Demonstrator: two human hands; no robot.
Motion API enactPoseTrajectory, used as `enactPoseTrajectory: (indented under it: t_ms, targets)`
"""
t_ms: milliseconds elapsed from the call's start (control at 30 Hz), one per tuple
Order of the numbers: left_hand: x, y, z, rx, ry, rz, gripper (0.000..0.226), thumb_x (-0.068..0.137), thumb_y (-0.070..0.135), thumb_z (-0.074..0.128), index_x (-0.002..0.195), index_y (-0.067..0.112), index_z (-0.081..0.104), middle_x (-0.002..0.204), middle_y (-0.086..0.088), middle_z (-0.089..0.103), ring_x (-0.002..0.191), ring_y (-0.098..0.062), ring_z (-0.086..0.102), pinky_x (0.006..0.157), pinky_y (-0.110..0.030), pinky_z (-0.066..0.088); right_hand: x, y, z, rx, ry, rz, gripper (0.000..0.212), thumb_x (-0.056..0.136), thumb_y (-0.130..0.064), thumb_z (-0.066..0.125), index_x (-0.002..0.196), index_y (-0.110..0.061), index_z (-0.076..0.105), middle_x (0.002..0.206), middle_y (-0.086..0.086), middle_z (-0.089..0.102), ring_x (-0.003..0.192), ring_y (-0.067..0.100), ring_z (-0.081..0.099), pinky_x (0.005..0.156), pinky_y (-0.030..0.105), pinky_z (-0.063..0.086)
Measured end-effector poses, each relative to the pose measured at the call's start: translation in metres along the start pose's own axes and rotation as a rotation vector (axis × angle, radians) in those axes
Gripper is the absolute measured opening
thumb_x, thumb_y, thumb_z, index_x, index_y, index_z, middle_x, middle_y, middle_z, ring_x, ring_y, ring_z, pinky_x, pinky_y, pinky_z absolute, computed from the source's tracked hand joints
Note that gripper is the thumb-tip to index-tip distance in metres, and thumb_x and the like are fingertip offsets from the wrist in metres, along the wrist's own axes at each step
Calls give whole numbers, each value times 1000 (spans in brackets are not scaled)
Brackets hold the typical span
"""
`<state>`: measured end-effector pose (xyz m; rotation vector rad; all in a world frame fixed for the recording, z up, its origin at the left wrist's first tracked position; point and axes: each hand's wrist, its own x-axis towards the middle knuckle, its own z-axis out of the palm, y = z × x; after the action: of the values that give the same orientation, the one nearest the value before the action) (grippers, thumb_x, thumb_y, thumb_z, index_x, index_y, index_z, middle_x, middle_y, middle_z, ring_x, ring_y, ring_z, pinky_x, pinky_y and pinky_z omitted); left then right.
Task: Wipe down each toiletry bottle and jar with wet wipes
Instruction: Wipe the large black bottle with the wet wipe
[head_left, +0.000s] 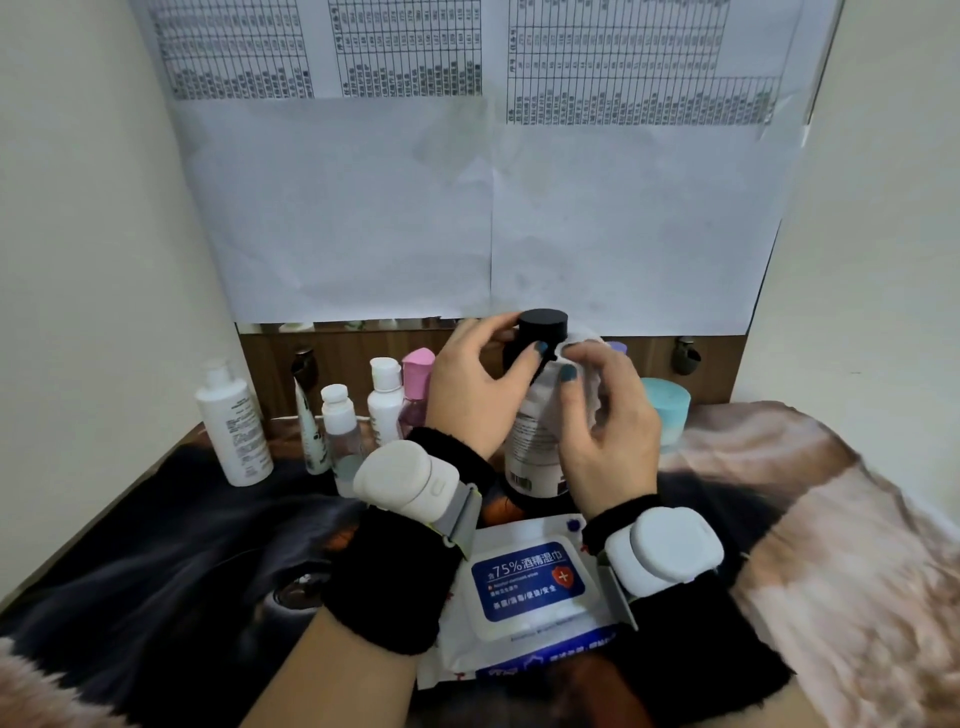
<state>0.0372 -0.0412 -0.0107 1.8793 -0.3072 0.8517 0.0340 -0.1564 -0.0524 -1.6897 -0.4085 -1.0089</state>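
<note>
A tall white bottle with a black cap (536, 447) stands in the middle of the table. My left hand (475, 387) grips its neck just under the cap. My right hand (608, 421) holds a white wet wipe (584, 364) against the bottle's upper right side. A pack of wet wipes (530, 587) with a blue label lies flat in front of the bottle, between my wrists.
To the left stand a white pump bottle (234, 423), a slim tube (311, 431), two small clear bottles with white caps (340, 426) and a pink bottle (415, 384). A teal jar (670, 410) sits to the right. A patterned cloth (182, 545) covers the table.
</note>
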Motion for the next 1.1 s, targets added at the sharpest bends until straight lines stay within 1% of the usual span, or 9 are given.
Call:
enactPoseTrajectory:
  t_ms: [100,300,467,633,767,833,900,967,1100]
  targets:
    - [-2,0,3,-22,32,-21,29,83,19,65,112,16,65,109,4,68,104,-5,62,95,-29,50,-1,0,2,-26,-19,-45,19,90,-13,51,106,-12,61,108,-2,61,107,10,56,96,27,44]
    - [-2,1,4,-51,28,-11,29,84,11,60,113,16,62,105,4,70,102,-3,63,97,-30,48,1,3,1,-31,0,81,27,95,-25,41,116,-16,55,116,-6,60,111,15,56,97,38,44]
    - [0,2,0,-72,-14,0,32,84,15,66,116,18,65,106,1,65,103,-4,60,95,-18,45,2,4,1,-8,10,97,29,94,-30,40,114,-17,58,112,-3,63,105,18,60,94,41,47]
    - [1,0,0,-264,-82,-141,29,85,13,65,114,16,61,109,-1,69,108,-10,62,101,-39,47,0,-1,-2,-12,29,-23,17,91,-20,49,102,-17,62,103,-8,64,98,13,60,83,39,51]
    - [2,-3,0,-274,7,-170,30,80,16,72,108,19,62,103,0,71,104,-12,64,97,-40,49,-1,-1,-1,-7,-14,-39,23,93,-26,48,107,-20,66,107,-13,65,94,9,59,79,33,49]
    - [2,-4,0,-256,13,-170,32,78,20,74,108,19,64,103,3,71,103,-10,64,96,-38,50,-1,-2,0,21,-36,23,31,93,-31,45,119,-24,61,116,-11,65,91,15,60,84,37,50]
    - [2,-4,-1,-225,-22,-144,32,80,19,72,111,19,67,105,5,70,103,-7,64,96,-36,51,-2,-5,0,50,-53,67,37,94,-32,43,129,-24,55,125,-6,62,109,14,61,98,38,48]
    - [1,-2,-2,-220,-77,-113,32,81,17,70,114,19,67,108,7,70,106,-5,63,98,-34,50,-2,-8,-1,85,-60,90,39,95,-28,41,132,-26,52,131,-8,58,124,4,52,106,32,42]
    - [-1,1,-3,-218,-145,-70,35,83,16,69,118,19,66,114,7,68,110,-2,60,101,-29,47,3,-13,-2,127,-66,65,40,96,-22,40,135,-27,47,136,-12,52,130,-2,43,110,21,35]
